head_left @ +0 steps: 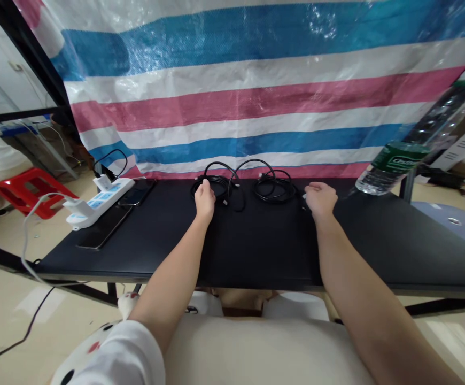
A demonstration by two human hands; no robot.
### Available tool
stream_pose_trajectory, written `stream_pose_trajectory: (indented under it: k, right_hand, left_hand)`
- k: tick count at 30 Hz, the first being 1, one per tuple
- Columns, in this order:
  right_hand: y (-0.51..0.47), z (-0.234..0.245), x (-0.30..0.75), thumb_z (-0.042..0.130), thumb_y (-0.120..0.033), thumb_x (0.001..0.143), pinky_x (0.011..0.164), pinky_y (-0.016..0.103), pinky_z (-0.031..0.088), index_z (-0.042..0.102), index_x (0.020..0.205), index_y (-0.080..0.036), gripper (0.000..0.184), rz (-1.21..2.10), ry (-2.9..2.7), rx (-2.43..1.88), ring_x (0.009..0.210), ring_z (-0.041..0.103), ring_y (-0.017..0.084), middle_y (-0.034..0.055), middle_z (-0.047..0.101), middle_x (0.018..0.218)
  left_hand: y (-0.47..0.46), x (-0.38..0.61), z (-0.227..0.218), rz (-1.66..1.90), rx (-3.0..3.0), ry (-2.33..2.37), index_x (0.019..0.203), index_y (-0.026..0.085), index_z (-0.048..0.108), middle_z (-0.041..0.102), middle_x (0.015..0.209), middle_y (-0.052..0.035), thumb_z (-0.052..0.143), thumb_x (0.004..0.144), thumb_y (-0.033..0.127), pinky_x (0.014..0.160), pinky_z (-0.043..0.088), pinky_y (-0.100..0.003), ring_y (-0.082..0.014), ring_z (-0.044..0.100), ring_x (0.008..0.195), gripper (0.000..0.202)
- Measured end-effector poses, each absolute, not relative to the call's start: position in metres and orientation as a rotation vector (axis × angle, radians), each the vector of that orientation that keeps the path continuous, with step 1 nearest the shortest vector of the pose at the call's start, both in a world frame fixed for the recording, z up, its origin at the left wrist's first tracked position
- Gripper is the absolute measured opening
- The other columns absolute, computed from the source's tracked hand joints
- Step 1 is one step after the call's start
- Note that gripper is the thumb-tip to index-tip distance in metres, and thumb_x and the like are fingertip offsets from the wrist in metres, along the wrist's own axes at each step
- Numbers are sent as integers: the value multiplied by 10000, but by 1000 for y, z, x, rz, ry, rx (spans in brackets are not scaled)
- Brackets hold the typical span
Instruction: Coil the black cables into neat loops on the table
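Far left, red stool [32,190], then white power strip [106,201] with two plugs in, two dark phones [106,227] flat alongside it on black tabletop [252,246]. Left hand [205,199] at left coil [221,184] of black cable, thumb on top, fingers curled; inner side hidden, can't tell if closed on a strand or just resting there. Step in hand looks like arranging the cable, judging by a hand at either side of it; next move would probably call for a light pinch and slack eased out without snagging loops. Cable itself: thin, black, near the tabletop's back edge by striped sheet [232,107], two loose coils side by side, springy arcs standing up between, small pale tips poking out; one cable or two, can't tell. Right coil [274,200] looks rounder. Right hand [320,199] just beyond, fingers closed, seemingly pinching pale-tipped cable end [304,197]. Far right, clear bottle [401,156], green label
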State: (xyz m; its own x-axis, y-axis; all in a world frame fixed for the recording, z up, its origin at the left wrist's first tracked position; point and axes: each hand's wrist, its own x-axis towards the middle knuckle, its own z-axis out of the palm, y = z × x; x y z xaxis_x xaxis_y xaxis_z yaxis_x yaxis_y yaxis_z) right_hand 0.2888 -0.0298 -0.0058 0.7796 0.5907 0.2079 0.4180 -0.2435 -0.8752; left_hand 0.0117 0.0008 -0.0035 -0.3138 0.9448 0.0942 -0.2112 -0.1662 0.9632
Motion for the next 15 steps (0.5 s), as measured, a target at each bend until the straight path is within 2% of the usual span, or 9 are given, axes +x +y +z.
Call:
stream_pose_trajectory:
  k: [2,4,8,11,13,15]
  right_hand:
    - [-31,-9,285,635,-180,610,833,379,511,704,742,-206,151,241,-890,-2039,926,657,275,85,712,835]
    - [-31,-13,282,651,-161,589,836,390,516,706,746,-214,174,257,-968,-2125,949,656,288,95,709,873]
    - [-27,-20,283,663,-97,524,818,402,527,682,768,-210,270,233,-989,-2143,935,653,296,103,677,856]
    - [-28,-16,284,654,-63,477,790,413,529,623,695,-203,261,224,-916,-2141,887,646,305,90,628,751]
    - [-30,-11,283,630,-57,472,744,391,532,554,613,-213,223,233,-858,-2061,806,639,279,48,565,644]
    - [-31,-5,280,602,-83,505,632,343,525,478,576,-229,204,276,-761,-1866,669,607,222,-6,479,557]
  left_hand:
    - [1,8,0,1637,922,1132,556,219,311,261,445,88,468,905,484,372,235,-179,-47,243,355,465]
    - [-1,4,2,1650,939,1148,578,216,371,266,431,95,495,889,485,370,233,-183,-49,249,343,430]
    - [-7,1,2,1640,1220,1302,690,197,577,438,439,64,590,830,334,448,346,-197,-78,431,398,197]
    - [-11,4,3,1615,1338,1330,633,184,596,539,508,30,591,788,214,506,394,-208,-95,516,478,158]
    - [-12,6,4,1613,1240,1284,615,183,573,492,481,43,564,798,206,446,350,-207,-83,456,416,185]
    - [-10,5,7,1615,1064,1206,618,186,542,389,431,74,548,822,243,378,261,-197,-62,339,341,212]
